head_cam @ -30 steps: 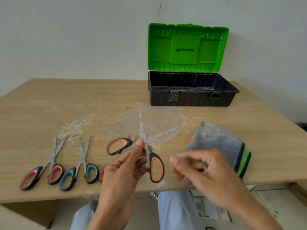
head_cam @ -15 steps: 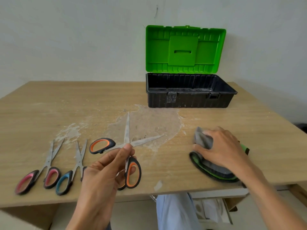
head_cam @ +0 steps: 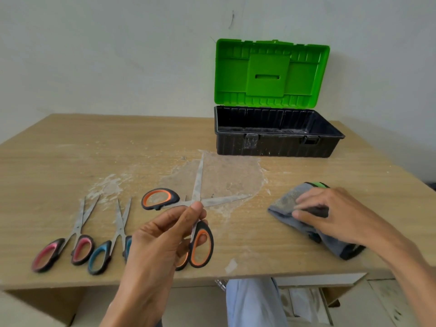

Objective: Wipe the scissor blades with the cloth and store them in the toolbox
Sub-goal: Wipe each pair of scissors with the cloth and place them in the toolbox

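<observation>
Left hand [head_cam: 162, 241] pinching orange-handled steel scissors [head_cam: 193, 206] at the pivot — blades spread wide above the wooden table [head_cam: 70, 156], right hand [head_cam: 339, 215] gripping folded grey cloth [head_cam: 287, 199] on the tabletop, black toolbox with raised green lid [head_cam: 276, 135] behind — open

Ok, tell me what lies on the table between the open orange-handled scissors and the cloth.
Head view: nothing stands between the orange-handled scissors and the grey cloth, only bare wooden table flecked with whitish residue.

A plain pale plastered wall [head_cam: 118, 55] with 1 thin dark crack [head_cam: 232, 18] backs a light wood-grain laminate table [head_cam: 70, 149] blotched with whitish residue [head_cam: 108, 186]; pale floor tiles [head_cam: 391, 303] lie below.
</observation>
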{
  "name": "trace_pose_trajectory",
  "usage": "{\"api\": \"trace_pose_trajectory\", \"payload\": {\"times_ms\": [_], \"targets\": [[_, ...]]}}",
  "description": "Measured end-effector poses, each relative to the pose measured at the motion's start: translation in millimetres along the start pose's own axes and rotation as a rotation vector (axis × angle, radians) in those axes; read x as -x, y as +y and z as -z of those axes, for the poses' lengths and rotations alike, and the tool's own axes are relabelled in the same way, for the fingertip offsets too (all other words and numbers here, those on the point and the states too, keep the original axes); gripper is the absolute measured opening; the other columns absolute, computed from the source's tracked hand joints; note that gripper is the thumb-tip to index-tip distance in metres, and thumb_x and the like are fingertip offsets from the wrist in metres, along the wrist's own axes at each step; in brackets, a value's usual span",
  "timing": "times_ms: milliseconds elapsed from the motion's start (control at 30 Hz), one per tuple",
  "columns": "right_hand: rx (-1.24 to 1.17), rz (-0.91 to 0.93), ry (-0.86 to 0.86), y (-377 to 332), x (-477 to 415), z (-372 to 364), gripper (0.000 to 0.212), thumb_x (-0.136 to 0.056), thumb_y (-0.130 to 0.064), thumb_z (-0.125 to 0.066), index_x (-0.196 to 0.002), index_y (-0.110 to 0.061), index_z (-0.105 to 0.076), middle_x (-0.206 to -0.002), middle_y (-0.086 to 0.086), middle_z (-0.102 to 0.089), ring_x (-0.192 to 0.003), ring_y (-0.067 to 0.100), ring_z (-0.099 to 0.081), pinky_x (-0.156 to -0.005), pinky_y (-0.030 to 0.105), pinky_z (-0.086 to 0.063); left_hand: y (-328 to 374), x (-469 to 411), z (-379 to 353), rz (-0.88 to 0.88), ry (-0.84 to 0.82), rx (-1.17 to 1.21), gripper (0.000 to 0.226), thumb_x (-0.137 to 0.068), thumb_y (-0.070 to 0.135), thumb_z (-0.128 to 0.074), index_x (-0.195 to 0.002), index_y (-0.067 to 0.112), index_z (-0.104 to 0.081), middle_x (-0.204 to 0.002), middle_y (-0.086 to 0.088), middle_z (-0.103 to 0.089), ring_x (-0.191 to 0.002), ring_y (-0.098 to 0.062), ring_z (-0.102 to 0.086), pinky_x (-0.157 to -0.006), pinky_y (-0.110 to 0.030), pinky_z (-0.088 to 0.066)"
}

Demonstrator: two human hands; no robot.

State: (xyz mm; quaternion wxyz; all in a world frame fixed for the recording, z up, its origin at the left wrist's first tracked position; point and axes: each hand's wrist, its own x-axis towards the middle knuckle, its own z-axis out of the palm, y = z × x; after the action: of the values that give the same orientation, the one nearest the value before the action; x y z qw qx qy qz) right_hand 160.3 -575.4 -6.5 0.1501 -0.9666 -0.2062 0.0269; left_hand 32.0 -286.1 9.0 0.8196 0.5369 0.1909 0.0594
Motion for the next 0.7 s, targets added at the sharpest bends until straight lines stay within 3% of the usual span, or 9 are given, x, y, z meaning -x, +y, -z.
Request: {"api": "trace_pose_trajectory", "payload": {"times_ms": [67,133,267,367,467,533,633,700], "targets": [[0.015,-0.052,0.060,-5,-3,2,0.022,-0.098,-0.040,-0.064,-0.087,-0.032,-0.081,-0.088,-0.013,-0.078,-0.080,0.006,-0.072,-0.073,0.031,-0.060,0,0,1,-0.013,0.000,-0.007,0.033,-0.061,0.032,-0.079,-0.081,0.006,-0.080,-0.083,-0.013,-0.075,-0.059,-0.018,-0.064,-0.071,-0.033,-0.046],[0.023,-0.118,0.183,-15,-8,5,0.029,-0.099,-0.035,-0.062,-0.078,-0.023,-0.078,-0.072,-0.005,-0.075,-0.067,0.012,-0.069,-0.064,0.036,-0.058,1,0,3,-0.028,0.012,0.012,0.032,-0.061,0.031,-0.079,-0.081,0.006,-0.080,-0.084,-0.013,-0.076,-0.059,-0.018,-0.064,-0.070,-0.032,-0.050],[-0.093,-0.197,0.224,-40,-24,9,0.035,-0.100,-0.031,-0.061,-0.076,-0.012,-0.077,-0.077,0.006,-0.077,-0.071,0.020,-0.070,-0.065,0.040,-0.056,3,-1,7,-0.035,-0.002,0.029,0.033,-0.065,0.028,-0.078,-0.085,0.001,-0.078,-0.080,-0.014,-0.074,-0.060,-0.018,-0.063,-0.051,-0.021,-0.053],[-0.227,-0.221,0.065,-52,-31,18,0.038,-0.105,-0.035,-0.056,-0.079,-0.016,-0.075,-0.075,0.001,-0.076,-0.054,0.017,-0.070,-0.051,0.030,-0.051,5,-1,10,-0.050,0.000,0.037,0.030,-0.066,0.027,-0.077,-0.081,0.000,-0.078,-0.078,-0.015,-0.073,-0.057,-0.017,-0.062,-0.054,-0.023,-0.054],[-0.274,-0.178,0.068,-48,-36,20,0.032,-0.104,-0.040,-0.056,-0.088,-0.024,-0.078,-0.083,-0.001,-0.079,-0.070,0.014,-0.077,-0.060,0.031,-0.063,7,-2,14,-0.059,0.008,0.025,0.035,-0.059,0.030,-0.079,-0.079,0.001,-0.079,-0.082,-0.016,-0.075,-0.057,-0.017,-0.063,-0.057,-0.025,-0.055],[-0.214,-0.158,0.136,-50,-38,18,0.042,-0.100,-0.054,-0.054,-0.085,-0.022,-0.077,-0.082,0.005,-0.078,-0.076,0.024,-0.076,-0.070,0.040,-0.064,7,-3,17,-0.055,0.023,0.041,0.033,-0.059,0.028,-0.078,-0.078,0.000,-0.079,-0.082,-0.017,-0.075,-0.058,-0.017,-0.063,-0.053,-0.023,-0.056],[-0.066,-0.167,0.182,-68,-42,5,0.078,-0.081,-0.089,-0.038,-0.077,-0.019,-0.072,-0.067,0.003,-0.075,-0.061,0.020,-0.071,-0.060,0.026,-0.054,7,-3,18,-0.057,0.019,0.036,0.031,-0.063,0.027,-0.078,-0.079,0.001,-0.079,-0.082,-0.016,-0.075,-0.058,-0.016,-0.063,-0.055,-0.024,-0.056],[0.130,-0.165,0.156,-77,-51,-13,0.088,-0.071,-0.103,-0.027,-0.065,-0.021,-0.059,-0.053,-0.006,-0.057,-0.045,0.016,-0.055,-0.054,0.023,-0.045,6,-4,17,-0.052,0.018,0.015,0.030,-0.066,0.029,-0.078,-0.081,0.003,-0.079,-0.083,-0.015,-0.075,-0.058,-0.016,-0.063,-0.061,-0.028,-0.054]]}}
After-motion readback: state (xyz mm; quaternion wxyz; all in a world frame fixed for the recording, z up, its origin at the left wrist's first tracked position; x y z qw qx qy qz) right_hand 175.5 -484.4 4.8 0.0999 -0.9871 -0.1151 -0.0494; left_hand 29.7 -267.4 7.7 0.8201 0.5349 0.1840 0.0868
